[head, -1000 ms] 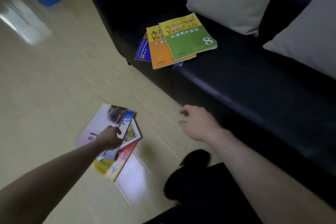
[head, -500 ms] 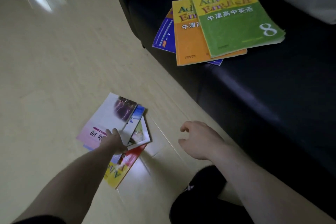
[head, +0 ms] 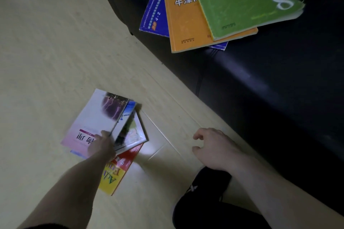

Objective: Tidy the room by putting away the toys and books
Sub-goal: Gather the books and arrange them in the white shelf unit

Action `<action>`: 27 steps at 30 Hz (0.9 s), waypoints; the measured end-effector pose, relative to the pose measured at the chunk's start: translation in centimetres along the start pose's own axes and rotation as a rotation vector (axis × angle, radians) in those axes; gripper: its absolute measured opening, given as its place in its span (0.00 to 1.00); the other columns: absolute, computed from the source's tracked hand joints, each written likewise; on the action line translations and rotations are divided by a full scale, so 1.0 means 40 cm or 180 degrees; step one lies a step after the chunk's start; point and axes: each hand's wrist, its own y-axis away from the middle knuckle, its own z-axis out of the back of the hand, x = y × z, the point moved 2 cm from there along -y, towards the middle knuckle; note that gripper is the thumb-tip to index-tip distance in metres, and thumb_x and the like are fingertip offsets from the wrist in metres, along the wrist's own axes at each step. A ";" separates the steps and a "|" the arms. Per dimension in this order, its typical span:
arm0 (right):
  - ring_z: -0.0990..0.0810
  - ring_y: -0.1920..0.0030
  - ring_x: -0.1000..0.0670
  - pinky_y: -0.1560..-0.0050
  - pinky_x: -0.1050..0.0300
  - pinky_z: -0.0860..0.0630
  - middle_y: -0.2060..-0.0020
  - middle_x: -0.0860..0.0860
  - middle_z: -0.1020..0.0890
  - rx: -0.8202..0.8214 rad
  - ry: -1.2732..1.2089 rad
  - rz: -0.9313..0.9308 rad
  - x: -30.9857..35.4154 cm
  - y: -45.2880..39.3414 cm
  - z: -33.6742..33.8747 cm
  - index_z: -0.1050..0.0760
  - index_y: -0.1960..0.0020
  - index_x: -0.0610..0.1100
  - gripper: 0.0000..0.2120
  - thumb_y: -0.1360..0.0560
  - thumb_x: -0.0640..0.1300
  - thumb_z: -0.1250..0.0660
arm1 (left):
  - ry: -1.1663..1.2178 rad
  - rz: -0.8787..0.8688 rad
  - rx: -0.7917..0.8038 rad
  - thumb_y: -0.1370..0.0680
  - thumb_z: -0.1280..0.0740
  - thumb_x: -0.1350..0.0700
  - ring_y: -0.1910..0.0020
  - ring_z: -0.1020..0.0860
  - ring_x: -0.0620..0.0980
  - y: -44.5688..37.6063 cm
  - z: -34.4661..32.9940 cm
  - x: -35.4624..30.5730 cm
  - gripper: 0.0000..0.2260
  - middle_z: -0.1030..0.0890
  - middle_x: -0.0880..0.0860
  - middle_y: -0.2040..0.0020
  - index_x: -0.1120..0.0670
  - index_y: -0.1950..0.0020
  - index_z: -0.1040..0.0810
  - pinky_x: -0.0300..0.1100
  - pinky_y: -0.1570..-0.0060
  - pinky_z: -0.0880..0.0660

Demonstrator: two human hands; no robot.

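A fanned pile of books lies on the pale floor: a white-and-pink book (head: 93, 117) on top, a picture-covered book (head: 131, 133) under it, and a red-and-yellow book (head: 116, 170) at the bottom. My left hand (head: 101, 148) grips the pile at its near edge, thumb on the white-and-pink cover, the other fingers hidden. To the right, my right hand (head: 214, 147) hovers over the floor with fingers loosely curled, holding nothing. A second stack sits on the black sofa: a green book (head: 242, 3) atop an orange book (head: 186, 24) and a blue book (head: 153, 15).
The black sofa (head: 279, 89) runs along the right side, its front edge close to my right hand. My dark-clad leg and black shoe (head: 204, 191) are at the bottom centre. Pale wood floor (head: 55, 52) stretches to the left.
The view has dropped and moved closer to the floor pile. My left hand has stayed on the pile and my right hand has lowered toward the floor near the sofa front.
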 end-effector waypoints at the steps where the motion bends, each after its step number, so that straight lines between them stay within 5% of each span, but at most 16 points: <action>1: 0.25 0.34 0.51 0.35 0.55 0.27 0.33 0.54 0.25 0.0005 -0.0017 0.0000 0.003 -0.001 -0.001 0.27 0.31 0.54 0.20 0.22 0.52 0.35 | -0.0010 -0.0078 -0.0046 0.23 0.29 0.55 0.53 0.23 0.54 -0.005 0.012 0.012 0.24 0.26 0.54 0.48 0.53 0.30 0.34 0.46 0.61 0.27; 3: 0.25 0.34 0.51 0.33 0.54 0.27 0.32 0.53 0.25 0.0013 -0.0085 -0.0015 0.007 -0.001 -0.002 0.27 0.30 0.54 0.21 0.23 0.52 0.34 | -0.0184 -0.0189 -0.0051 0.21 0.32 0.56 0.56 0.26 0.52 -0.010 0.036 0.034 0.18 0.25 0.51 0.54 0.51 0.32 0.30 0.43 0.64 0.30; 8: 0.24 0.35 0.50 0.34 0.55 0.26 0.32 0.53 0.24 0.0018 -0.0238 -0.0015 0.007 -0.001 -0.002 0.27 0.30 0.53 0.21 0.23 0.51 0.34 | -0.0179 -0.0336 0.0217 0.25 0.31 0.57 0.55 0.20 0.50 0.005 0.113 0.041 0.14 0.19 0.50 0.55 0.51 0.40 0.20 0.42 0.60 0.20; 12: 0.25 0.33 0.48 0.33 0.52 0.27 0.31 0.50 0.27 -0.0310 -0.0093 0.0290 0.014 0.012 0.011 0.33 0.26 0.52 0.27 0.23 0.49 0.31 | -0.0398 -0.0753 0.0117 0.26 0.31 0.55 0.47 0.20 0.55 0.073 0.222 0.027 0.19 0.18 0.53 0.45 0.51 0.35 0.20 0.42 0.56 0.25; 15: 0.30 0.30 0.46 0.31 0.50 0.29 0.28 0.51 0.32 -0.0592 0.0040 0.0627 0.034 0.026 0.016 0.41 0.22 0.53 0.36 0.25 0.51 0.28 | -0.0890 -0.1107 0.0030 0.26 0.33 0.55 0.47 0.20 0.54 0.173 0.315 0.002 0.18 0.18 0.51 0.46 0.46 0.36 0.21 0.41 0.60 0.30; 21: 0.49 0.19 0.47 0.19 0.44 0.52 0.20 0.52 0.44 -0.0636 0.0753 0.1032 0.046 0.045 0.038 0.49 0.18 0.53 0.48 0.30 0.51 0.24 | -0.1147 -0.2301 -0.0445 0.30 0.35 0.58 0.52 0.20 0.50 0.377 0.447 -0.119 0.20 0.18 0.44 0.52 0.41 0.41 0.21 0.42 0.64 0.29; 23: 0.44 0.20 0.48 0.19 0.43 0.54 0.21 0.53 0.39 -0.0549 0.0966 0.1049 0.049 0.050 0.033 0.45 0.19 0.54 0.44 0.29 0.47 0.26 | -0.1028 -0.2847 -0.0578 0.32 0.37 0.56 0.49 0.19 0.49 0.423 0.462 -0.172 0.22 0.17 0.43 0.47 0.41 0.40 0.21 0.41 0.66 0.34; 25: 0.30 0.28 0.48 0.23 0.47 0.38 0.29 0.54 0.27 -0.0406 0.0773 0.0940 0.049 0.056 0.033 0.32 0.25 0.56 0.32 0.27 0.46 0.28 | -0.0936 -0.3206 -0.0663 0.31 0.37 0.56 0.49 0.19 0.49 0.441 0.468 -0.215 0.21 0.17 0.42 0.45 0.41 0.40 0.21 0.40 0.67 0.35; 27: 0.20 0.43 0.46 0.42 0.52 0.24 0.43 0.52 0.18 -0.0312 0.0702 0.0839 0.048 0.060 0.035 0.21 0.37 0.56 0.17 0.24 0.44 0.31 | -0.0920 -0.3357 -0.0692 0.30 0.35 0.57 0.49 0.18 0.49 0.426 0.461 -0.246 0.21 0.17 0.42 0.43 0.41 0.39 0.21 0.41 0.65 0.29</action>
